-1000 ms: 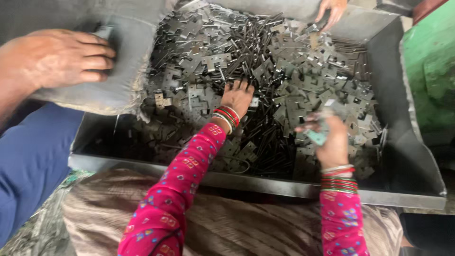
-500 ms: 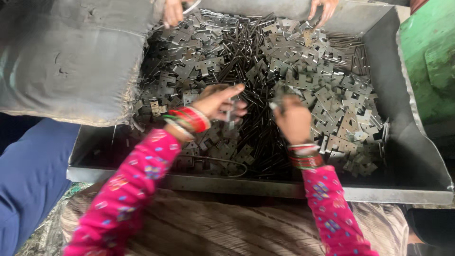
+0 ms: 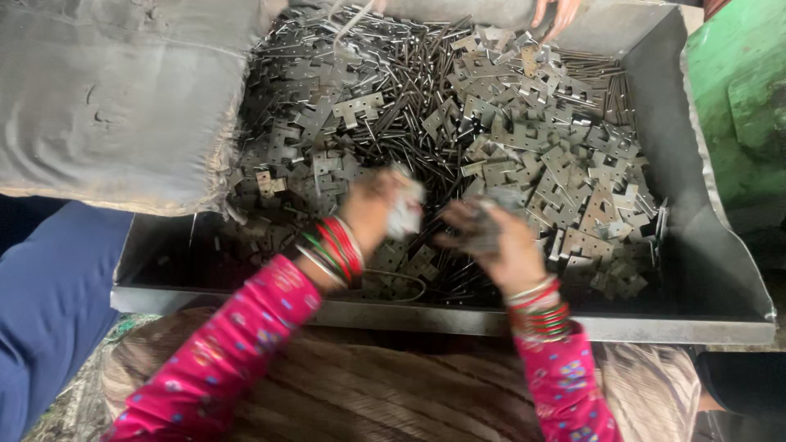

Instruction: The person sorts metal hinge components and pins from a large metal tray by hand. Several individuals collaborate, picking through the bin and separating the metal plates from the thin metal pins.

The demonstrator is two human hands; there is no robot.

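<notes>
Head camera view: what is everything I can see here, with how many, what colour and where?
Metal tray: one, grey, fills the middle, rim nearest the person.
Flat stamped metal plates: too many to count, grey, heaped across the tray, thickest at right.
Thin metal rods: many, dark, mixed among the plates in the centre.
Sack: one, grey, over the tray's upper left corner.
Blue cloth: one, lower left.
Green surface: one, right edge.
Another person's hand: one, top edge.
Left hand: blurred, holds small pale pieces over the tray.
Right hand: blurred, holds small grey pieces.
</notes>
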